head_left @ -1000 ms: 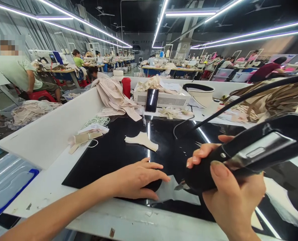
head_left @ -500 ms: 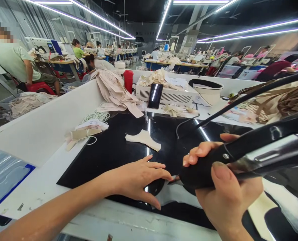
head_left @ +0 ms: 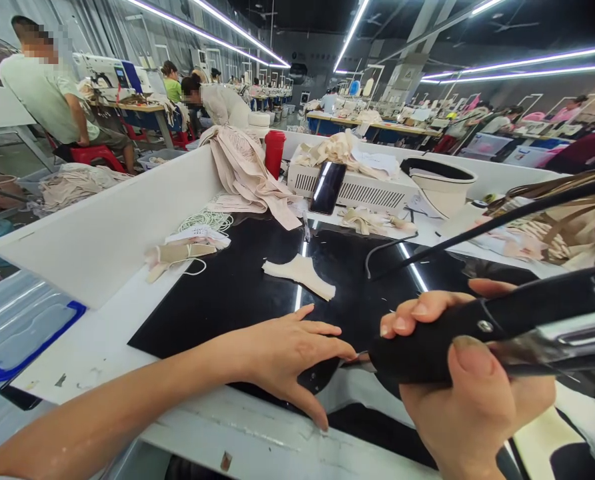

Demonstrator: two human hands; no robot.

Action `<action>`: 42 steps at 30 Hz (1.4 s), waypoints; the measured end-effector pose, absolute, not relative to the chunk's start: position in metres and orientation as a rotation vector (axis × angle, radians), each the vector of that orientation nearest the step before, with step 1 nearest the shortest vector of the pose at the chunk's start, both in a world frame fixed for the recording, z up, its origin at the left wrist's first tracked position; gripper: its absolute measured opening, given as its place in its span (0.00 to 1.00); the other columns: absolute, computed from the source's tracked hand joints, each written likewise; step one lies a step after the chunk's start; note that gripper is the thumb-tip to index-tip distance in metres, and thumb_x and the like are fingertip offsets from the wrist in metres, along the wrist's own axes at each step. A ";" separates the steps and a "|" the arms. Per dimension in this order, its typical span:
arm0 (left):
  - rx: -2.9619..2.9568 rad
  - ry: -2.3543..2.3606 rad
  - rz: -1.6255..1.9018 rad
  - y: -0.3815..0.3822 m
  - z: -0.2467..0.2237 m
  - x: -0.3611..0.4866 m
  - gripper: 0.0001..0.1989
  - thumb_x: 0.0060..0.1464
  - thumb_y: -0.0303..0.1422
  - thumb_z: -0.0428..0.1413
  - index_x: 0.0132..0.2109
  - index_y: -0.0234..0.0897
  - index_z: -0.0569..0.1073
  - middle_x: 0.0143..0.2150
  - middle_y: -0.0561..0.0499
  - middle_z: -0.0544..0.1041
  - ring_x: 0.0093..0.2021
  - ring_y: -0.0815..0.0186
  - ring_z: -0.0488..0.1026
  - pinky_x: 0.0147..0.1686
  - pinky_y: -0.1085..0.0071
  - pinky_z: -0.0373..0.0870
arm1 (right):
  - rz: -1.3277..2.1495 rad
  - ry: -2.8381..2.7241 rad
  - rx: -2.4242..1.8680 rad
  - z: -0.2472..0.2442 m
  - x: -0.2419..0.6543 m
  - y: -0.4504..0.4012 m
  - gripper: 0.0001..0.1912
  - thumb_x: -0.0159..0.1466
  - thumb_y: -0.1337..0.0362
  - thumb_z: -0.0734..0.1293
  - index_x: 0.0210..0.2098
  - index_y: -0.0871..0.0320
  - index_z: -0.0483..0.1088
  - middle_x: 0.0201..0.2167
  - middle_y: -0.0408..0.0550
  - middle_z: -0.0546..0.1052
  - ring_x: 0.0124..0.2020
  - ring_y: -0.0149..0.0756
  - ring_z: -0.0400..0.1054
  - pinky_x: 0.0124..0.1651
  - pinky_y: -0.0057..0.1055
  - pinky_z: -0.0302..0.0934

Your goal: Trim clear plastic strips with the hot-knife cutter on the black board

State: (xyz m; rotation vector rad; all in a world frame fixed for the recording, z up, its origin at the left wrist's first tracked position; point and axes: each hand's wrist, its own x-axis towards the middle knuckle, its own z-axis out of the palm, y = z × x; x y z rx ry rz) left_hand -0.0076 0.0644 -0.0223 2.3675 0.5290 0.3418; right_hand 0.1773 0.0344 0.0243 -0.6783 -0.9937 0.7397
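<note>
My right hand [head_left: 477,393] is wrapped around a black corded handheld tool [head_left: 427,343] with a short pointed metal tip. What kind of tool it is, I cannot tell. My left hand [head_left: 292,353] lies palm down with fingers spread on a glossy black board [head_left: 217,293]. Its index fingertip is right beside the tool's tip. Under the tip and by my left thumb lies a pale, thin sheet [head_left: 355,387], partly hidden by my right hand. Beyond my left hand rests a small curved cream fabric piece [head_left: 300,273].
Behind the board stand a phone [head_left: 328,187], a red cup [head_left: 274,153] and a white vented box [head_left: 372,195]. Beige fabric strips [head_left: 247,173] and a cord bundle [head_left: 205,220] lie to the left. A white partition [head_left: 102,227] edges the table. Co-workers sit at sewing machines beyond.
The camera has turned slightly left, so the table and its objects appear farther right. Both hands keep nearly the same pose, with the tool tip still by my left index finger.
</note>
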 end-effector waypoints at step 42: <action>2.517 0.505 0.455 0.063 -0.022 -0.020 0.07 0.62 0.37 0.68 0.44 0.42 0.81 0.72 0.43 0.70 0.74 0.46 0.63 0.75 0.36 0.50 | 0.739 -0.949 -0.692 0.038 0.193 0.019 0.24 0.53 0.56 0.84 0.45 0.51 0.76 0.27 0.40 0.76 0.24 0.37 0.68 0.25 0.35 0.70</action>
